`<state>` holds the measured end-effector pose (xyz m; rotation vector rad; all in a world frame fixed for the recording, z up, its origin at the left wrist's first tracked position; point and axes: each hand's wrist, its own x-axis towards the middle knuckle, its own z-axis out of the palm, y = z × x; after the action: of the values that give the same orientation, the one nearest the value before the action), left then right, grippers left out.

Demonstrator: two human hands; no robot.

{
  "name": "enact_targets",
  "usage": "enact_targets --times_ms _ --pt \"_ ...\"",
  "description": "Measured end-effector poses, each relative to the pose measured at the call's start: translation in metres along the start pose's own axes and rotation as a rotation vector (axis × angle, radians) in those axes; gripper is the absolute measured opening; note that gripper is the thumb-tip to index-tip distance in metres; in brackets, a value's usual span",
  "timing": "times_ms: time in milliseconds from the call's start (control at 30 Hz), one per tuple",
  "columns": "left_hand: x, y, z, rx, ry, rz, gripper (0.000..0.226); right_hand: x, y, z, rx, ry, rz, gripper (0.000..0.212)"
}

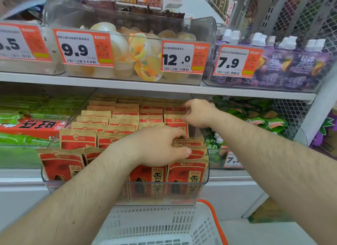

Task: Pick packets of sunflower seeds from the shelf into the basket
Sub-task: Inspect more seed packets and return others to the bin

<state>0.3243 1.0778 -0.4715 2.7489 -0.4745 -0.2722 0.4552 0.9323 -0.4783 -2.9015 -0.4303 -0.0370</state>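
While a white basket [160,224] with an orange rim is seen nearest below the shelf [228,186], a front red packet [191,149] in the clear bin [204,180] is pinched by the left hand [156,146], and farther back a packet [176,119] in the right row is gripped by the curled right hand [198,113].
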Motion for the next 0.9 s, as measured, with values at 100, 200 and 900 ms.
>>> enact_targets --times_ms 100,200,900 --pt "-0.003 0.000 0.001 -0.063 0.057 -0.005 0.046 -0.012 0.006 -0.004 0.115 -0.063 -0.062 0.027" --pt "-0.001 -0.001 0.002 -0.104 0.100 -0.022 0.029 -0.025 0.009 -0.012 0.326 -0.268 -0.079 0.020" --pt "-0.014 -0.003 0.005 -0.081 0.151 0.007 0.035 -0.042 0.010 -0.026 0.089 -0.265 -0.129 0.038"
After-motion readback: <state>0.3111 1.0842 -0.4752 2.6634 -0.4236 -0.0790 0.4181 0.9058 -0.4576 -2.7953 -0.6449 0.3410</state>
